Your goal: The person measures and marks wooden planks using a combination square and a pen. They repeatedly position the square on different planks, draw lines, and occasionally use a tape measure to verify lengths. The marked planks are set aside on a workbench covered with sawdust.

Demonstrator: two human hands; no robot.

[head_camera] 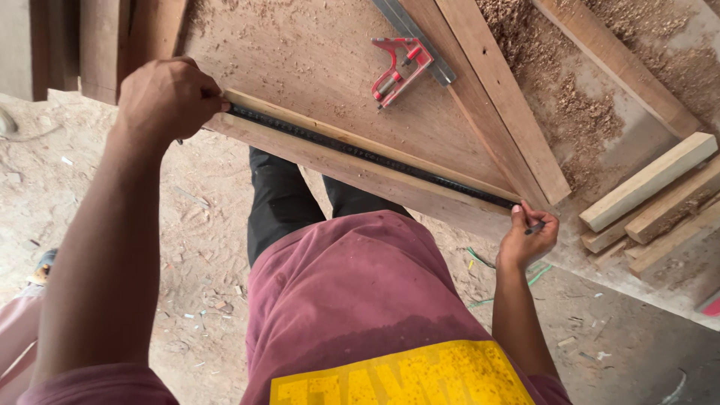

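Observation:
A long black ruler point(360, 152) lies along the near edge of a wooden board point(315, 60) on the workbench, beside a thin pale strip of wood point(352, 139). My left hand point(166, 97) pinches the ruler's left end at the board's corner. My right hand point(527, 238) holds down the ruler's right end, with a dark pencil-like object in its fingers. A red combination square point(397, 69) rests on the board farther away, its metal blade point(420, 41) pointing up-left.
Several wooden planks point(502, 97) lean across the bench at the right. Short pale wood blocks point(649, 184) lie at the far right among sawdust piles point(585, 120). Dark boards point(97, 45) stand at the upper left. The dusty floor shows wood chips and green wire point(480, 261).

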